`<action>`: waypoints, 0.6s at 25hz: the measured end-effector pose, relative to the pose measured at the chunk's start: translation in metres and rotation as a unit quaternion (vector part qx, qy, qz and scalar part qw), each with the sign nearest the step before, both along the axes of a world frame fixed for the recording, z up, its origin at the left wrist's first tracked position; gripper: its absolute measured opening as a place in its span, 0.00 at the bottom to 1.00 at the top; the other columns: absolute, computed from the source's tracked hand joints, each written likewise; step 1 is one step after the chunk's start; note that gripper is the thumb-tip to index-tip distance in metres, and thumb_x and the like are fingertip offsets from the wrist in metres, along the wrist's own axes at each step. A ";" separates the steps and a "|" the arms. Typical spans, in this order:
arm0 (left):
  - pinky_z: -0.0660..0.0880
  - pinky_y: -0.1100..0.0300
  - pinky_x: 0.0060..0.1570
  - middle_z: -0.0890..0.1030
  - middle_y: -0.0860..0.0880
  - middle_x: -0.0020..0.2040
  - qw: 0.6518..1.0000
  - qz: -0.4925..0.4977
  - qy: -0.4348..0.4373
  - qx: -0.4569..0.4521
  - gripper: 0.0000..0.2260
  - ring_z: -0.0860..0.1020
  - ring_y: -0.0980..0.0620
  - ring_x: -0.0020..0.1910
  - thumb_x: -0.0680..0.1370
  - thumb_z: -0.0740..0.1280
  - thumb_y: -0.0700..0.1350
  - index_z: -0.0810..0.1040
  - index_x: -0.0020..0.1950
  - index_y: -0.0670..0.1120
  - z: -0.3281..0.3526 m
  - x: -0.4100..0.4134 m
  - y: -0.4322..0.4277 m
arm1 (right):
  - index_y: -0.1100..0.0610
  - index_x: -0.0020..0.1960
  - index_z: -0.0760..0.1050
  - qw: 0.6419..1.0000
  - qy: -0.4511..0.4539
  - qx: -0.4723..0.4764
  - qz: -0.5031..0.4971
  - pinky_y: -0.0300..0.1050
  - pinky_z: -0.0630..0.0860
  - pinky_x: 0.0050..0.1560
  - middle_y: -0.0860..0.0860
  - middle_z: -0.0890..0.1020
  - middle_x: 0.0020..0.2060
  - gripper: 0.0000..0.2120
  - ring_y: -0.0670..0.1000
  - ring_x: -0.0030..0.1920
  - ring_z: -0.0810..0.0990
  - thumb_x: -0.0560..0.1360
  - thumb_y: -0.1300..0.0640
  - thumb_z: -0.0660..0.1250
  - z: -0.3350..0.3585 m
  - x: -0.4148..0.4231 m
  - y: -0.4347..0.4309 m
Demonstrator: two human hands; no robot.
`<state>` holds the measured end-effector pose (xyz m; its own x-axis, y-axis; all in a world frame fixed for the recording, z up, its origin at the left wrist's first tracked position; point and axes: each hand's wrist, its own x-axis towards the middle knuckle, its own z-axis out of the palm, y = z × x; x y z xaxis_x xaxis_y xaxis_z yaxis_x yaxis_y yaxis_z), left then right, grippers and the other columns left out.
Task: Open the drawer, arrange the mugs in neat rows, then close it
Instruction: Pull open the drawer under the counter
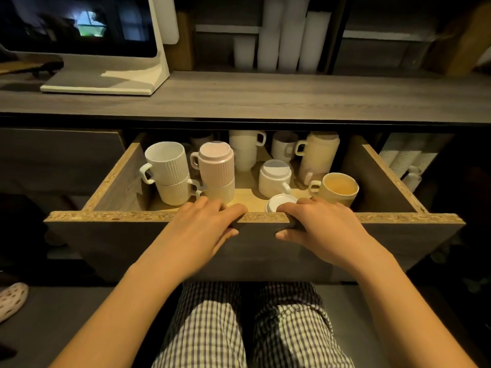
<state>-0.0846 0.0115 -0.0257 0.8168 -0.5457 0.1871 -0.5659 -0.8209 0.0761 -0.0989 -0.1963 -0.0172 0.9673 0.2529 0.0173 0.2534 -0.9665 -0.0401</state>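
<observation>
Mugs stand scattered beyond our left hand and right hand, both curled over the drawer's front edge, gripping it.

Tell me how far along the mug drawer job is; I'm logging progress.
Done: the drawer is pulled open. In hand: the left hand and right hand both grip its front edge. Left: the mugs, like the pink stack and the upright yellow mug, stand scattered, not in rows; closing follows.
</observation>
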 end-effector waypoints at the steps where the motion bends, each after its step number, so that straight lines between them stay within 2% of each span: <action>1: 0.68 0.57 0.61 0.71 0.52 0.64 1.000 -0.002 -0.001 -0.002 0.18 0.69 0.53 0.62 0.81 0.54 0.53 0.58 0.71 0.57 0.000 -0.006 0.002 | 0.44 0.68 0.65 1.000 0.001 0.002 0.003 0.49 0.72 0.53 0.48 0.76 0.61 0.23 0.52 0.61 0.73 0.75 0.39 0.59 0.000 -0.006 0.001; 12: 0.67 0.57 0.61 0.71 0.53 0.63 1.000 -0.010 0.006 -0.021 0.19 0.68 0.53 0.61 0.80 0.54 0.53 0.58 0.72 0.58 -0.001 -0.080 0.012 | 0.42 0.68 0.66 0.999 0.026 0.020 0.024 0.46 0.76 0.51 0.46 0.77 0.58 0.24 0.49 0.58 0.73 0.74 0.39 0.61 0.002 -0.075 0.005; 15: 0.67 0.58 0.61 0.70 0.54 0.64 0.999 -0.025 0.013 -0.027 0.19 0.68 0.54 0.61 0.80 0.54 0.54 0.58 0.71 0.59 -0.001 -0.105 0.013 | 0.40 0.68 0.64 0.998 0.039 0.021 0.035 0.43 0.74 0.49 0.44 0.76 0.59 0.24 0.48 0.59 0.73 0.74 0.39 0.61 0.004 -0.096 0.004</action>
